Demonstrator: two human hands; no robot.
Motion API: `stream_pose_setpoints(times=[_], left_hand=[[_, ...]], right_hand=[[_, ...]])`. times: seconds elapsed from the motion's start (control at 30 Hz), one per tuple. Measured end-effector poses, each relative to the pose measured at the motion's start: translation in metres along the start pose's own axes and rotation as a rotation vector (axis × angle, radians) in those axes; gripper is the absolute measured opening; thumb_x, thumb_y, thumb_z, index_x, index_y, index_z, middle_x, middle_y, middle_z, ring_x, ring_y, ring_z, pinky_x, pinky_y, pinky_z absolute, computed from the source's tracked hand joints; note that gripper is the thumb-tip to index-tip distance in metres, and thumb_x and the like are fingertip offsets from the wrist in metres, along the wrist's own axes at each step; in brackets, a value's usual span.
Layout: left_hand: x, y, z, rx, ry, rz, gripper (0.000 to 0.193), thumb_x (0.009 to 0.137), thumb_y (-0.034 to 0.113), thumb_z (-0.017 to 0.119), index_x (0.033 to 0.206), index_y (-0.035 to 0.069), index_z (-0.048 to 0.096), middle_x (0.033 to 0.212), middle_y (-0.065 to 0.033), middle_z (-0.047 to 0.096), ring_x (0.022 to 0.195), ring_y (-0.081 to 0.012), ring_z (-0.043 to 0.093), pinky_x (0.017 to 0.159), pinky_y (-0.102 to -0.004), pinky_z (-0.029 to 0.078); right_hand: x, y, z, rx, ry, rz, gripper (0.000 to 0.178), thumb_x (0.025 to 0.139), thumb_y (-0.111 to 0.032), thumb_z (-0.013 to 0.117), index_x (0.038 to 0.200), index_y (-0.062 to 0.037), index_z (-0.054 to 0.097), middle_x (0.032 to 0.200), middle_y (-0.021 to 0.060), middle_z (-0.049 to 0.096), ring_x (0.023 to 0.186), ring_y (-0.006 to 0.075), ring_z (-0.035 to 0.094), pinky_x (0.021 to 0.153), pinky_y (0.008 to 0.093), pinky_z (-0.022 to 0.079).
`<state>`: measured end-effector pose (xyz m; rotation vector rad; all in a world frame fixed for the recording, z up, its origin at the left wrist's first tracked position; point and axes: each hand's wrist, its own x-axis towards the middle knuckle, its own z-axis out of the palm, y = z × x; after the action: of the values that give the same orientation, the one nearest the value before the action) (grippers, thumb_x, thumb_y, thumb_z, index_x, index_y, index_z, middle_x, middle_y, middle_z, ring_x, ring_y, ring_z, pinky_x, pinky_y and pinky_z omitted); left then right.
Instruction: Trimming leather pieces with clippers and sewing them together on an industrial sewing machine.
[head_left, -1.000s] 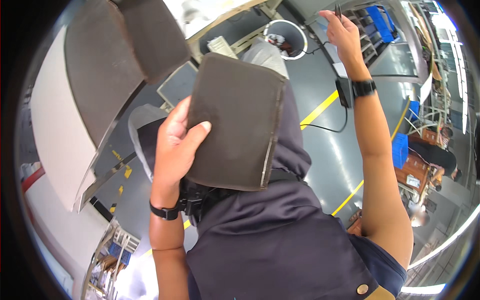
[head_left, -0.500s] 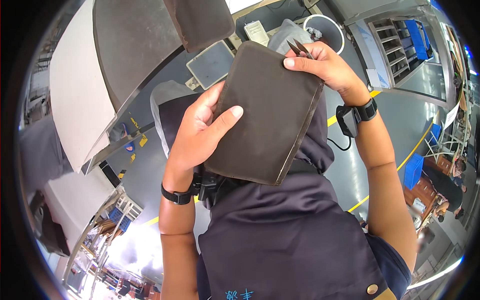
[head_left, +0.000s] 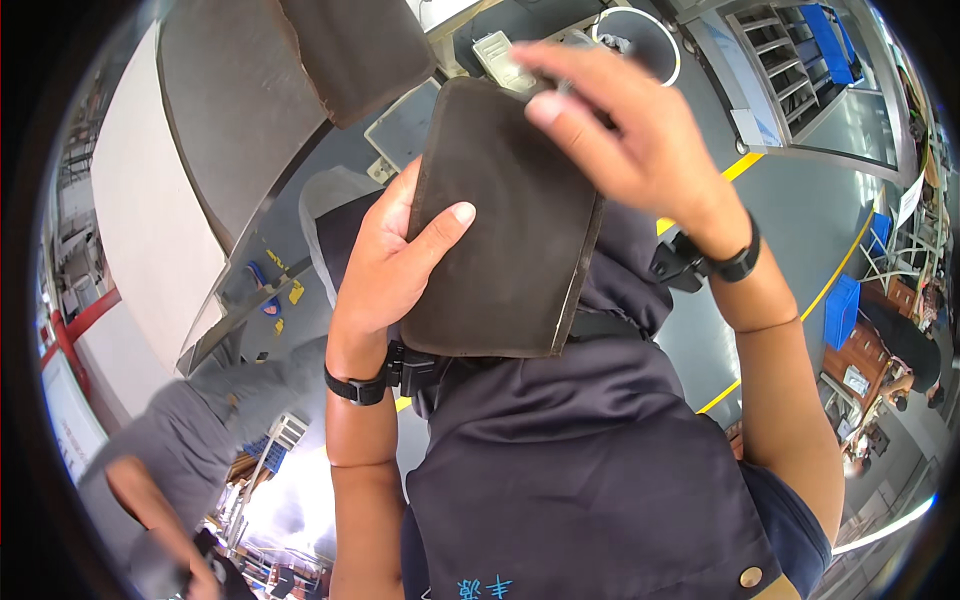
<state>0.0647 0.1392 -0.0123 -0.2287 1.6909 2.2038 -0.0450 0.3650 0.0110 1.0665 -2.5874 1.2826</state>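
A dark brown-black flat panel [head_left: 500,240] with rounded corners lies tilted over my lap. My left hand [head_left: 385,255] is closed on its left edge, thumb on the upper face and fingers underneath. Above the panel's far right corner is my right hand [head_left: 645,140], smeared by motion. Between its thumb and fingers is a small pair of dark pointed snips [head_left: 548,84], mostly hidden and blurred. A thin pale line runs along the panel's lower right edge.
A similar dark panel [head_left: 370,55] lies at the far left on a worktop with a large dark sheet [head_left: 225,110] and a white sheet [head_left: 140,200]. Beyond my knees are a pale tray [head_left: 492,55] and a white-rimmed bin [head_left: 677,70]. A person in grey [head_left: 180,430] stands at lower left.
My right hand has lifted off the panel's right corner and swung left above it. The panel has shifted slightly left in my left hand. A person has come into view at lower left.
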Motion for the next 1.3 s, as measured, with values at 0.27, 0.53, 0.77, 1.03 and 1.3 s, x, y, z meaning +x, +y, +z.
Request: stream_pose_setpoints(times=[0.27, 0.53, 0.77, 1.03, 1.3], left_hand=[[0.003, -0.006, -0.005, -0.015, -0.031, 0.053, 0.045, 0.100, 0.009, 0.062, 0.142, -0.001, 0.051, 0.128, -0.0051, 0.063, 0.116, -0.0108, 0.058, 0.101, -0.0285, 0.046], [0.001, -0.005, -0.006, -0.067, -0.001, 0.040, 0.046, 0.100, 0.007, 0.062, 0.143, -0.001, 0.051, 0.129, -0.0054, 0.063, 0.118, -0.0114, 0.058, 0.102, -0.0286, 0.046], [0.001, -0.005, -0.007, -0.026, 0.001, 0.032, 0.046, 0.099, 0.008, 0.063, 0.143, 0.000, 0.052, 0.130, -0.0048, 0.063, 0.119, -0.0117, 0.057, 0.103, -0.0299, 0.046], [0.001, -0.009, -0.009, 0.005, 0.009, 0.042, 0.046, 0.099, 0.008, 0.064, 0.143, 0.001, 0.053, 0.130, -0.0044, 0.063, 0.118, -0.0117, 0.057, 0.103, -0.0299, 0.046], [0.001, -0.009, -0.009, -0.002, 0.008, 0.031, 0.045, 0.099, 0.009, 0.064, 0.142, 0.001, 0.053, 0.128, -0.0039, 0.063, 0.117, -0.0114, 0.057, 0.102, -0.0297, 0.046]], right_hand=[[-0.018, -0.009, 0.050, -0.034, 0.035, -0.191, 0.030, 0.088, -0.021, 0.076, 0.112, -0.0097, 0.065, 0.078, 0.0040, 0.058, 0.062, 0.0223, 0.063, 0.053, 0.0340, 0.051], [-0.011, -0.007, 0.055, -0.127, 0.036, -0.268, 0.031, 0.086, -0.019, 0.076, 0.114, -0.0097, 0.064, 0.079, 0.0032, 0.056, 0.061, 0.0207, 0.062, 0.052, 0.0334, 0.050], [-0.012, -0.006, 0.057, -0.107, 0.042, -0.286, 0.032, 0.086, -0.017, 0.076, 0.114, -0.0096, 0.064, 0.079, 0.0031, 0.055, 0.061, 0.0211, 0.061, 0.052, 0.0338, 0.049], [-0.014, -0.007, 0.059, -0.112, 0.028, -0.282, 0.032, 0.086, -0.017, 0.075, 0.116, -0.0097, 0.063, 0.081, 0.0034, 0.056, 0.062, 0.0215, 0.061, 0.052, 0.0339, 0.049], [-0.015, -0.007, 0.060, -0.078, 0.021, -0.270, 0.033, 0.087, -0.017, 0.075, 0.116, -0.0102, 0.063, 0.082, 0.0034, 0.056, 0.063, 0.0216, 0.062, 0.053, 0.0339, 0.050]])
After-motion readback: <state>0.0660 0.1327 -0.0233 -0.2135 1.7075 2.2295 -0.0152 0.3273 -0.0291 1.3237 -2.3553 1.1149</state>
